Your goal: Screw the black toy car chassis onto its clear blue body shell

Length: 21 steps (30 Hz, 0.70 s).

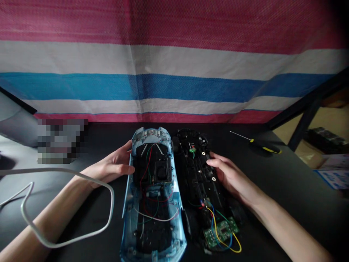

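Note:
A light blue toy car body shell point(178, 218) lies upside down at the centre, its black inside and thin red, green and white wires showing. Close against its right side is a black wheeled chassis point(200, 185), with a green circuit board point(221, 231) and yellow and blue wires at its near end. My left hand point(116, 165) grips the shell's left edge, thumb on the rim and fingers partly hidden. Around the right edge of the chassis, my right hand point(227, 173) is closed, thumb and fingertip on top.
A screwdriver point(264, 146) with a black and yellow handle lies at the right on the black table point(261, 174). A pale cable point(113, 203) loops over my left forearm. A pixelated object point(58, 142) sits back left. Striped fabric point(169, 85) hangs behind.

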{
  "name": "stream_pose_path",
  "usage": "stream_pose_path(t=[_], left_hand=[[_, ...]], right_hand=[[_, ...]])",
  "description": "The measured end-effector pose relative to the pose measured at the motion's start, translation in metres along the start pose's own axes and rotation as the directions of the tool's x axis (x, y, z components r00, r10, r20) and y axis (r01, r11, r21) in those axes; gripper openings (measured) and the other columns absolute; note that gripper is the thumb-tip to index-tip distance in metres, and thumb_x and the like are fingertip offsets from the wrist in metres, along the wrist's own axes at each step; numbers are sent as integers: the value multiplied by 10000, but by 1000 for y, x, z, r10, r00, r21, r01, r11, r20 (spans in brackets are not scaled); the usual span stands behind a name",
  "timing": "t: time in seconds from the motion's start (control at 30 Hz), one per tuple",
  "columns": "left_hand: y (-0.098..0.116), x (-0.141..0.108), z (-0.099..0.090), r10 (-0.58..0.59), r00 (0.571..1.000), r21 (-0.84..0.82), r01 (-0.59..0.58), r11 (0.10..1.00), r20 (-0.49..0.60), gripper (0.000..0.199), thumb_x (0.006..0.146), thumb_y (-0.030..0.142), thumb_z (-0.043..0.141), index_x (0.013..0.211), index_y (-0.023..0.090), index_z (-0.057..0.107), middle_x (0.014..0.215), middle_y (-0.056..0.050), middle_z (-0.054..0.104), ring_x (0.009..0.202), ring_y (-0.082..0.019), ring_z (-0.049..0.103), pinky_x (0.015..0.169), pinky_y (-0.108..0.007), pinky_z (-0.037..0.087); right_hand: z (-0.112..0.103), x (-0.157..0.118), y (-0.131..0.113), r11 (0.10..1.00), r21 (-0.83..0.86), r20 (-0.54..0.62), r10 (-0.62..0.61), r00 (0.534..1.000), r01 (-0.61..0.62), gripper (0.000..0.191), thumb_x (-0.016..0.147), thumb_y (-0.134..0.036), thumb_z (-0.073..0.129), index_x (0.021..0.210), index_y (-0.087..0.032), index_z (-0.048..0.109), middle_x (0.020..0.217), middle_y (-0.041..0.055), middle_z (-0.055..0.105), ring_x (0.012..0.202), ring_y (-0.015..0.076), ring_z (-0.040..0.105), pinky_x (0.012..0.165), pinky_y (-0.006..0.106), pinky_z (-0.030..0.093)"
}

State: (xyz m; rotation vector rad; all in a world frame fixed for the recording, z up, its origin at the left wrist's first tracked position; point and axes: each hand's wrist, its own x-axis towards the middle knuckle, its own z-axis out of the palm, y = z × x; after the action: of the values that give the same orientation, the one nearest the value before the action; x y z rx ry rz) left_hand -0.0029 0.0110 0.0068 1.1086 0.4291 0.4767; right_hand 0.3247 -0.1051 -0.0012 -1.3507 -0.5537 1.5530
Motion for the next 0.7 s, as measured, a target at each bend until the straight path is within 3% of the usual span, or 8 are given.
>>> stream_pose_path(t=[0.17, 0.47, 0.7], left_hand=[[4, 0, 8, 29, 999, -10, -30, 999, -37, 801, 788, 152, 732, 1518, 270, 426, 1321, -77, 674, 1257, -300, 617, 997, -337, 524], [6, -2, 8, -6, 999, -25, 5, 1000, -50, 862, 787, 138, 730, 1556, 269, 364, 1347, -84, 663, 1242, -299, 630, 950, -317, 548], [5, -1, 6, -14, 998, 3, 14, 1000, -61, 898, 786, 173, 751, 1572, 281, 332, 1353, -85, 665, 1248, -310, 625, 1007, -353, 529]], right_hand=[[-1, 2, 0, 998, -4, 85, -68, 994, 68, 490, 850, -353, 731, 1321, -272, 625, 1176, 21, 744, 1002, 241, 711, 675, 278, 558], [-3, 3, 1, 994, 6, 114, -106, 988, 106, 337, 883, -313, 714, 1215, -275, 667, 1026, -15, 768, 849, 193, 719, 662, 256, 548], [-2, 3, 0, 992, -4, 177, -127, 976, 130, 305, 894, -318, 693, 1196, -278, 671, 1043, -10, 762, 796, 173, 711, 612, 236, 540]])
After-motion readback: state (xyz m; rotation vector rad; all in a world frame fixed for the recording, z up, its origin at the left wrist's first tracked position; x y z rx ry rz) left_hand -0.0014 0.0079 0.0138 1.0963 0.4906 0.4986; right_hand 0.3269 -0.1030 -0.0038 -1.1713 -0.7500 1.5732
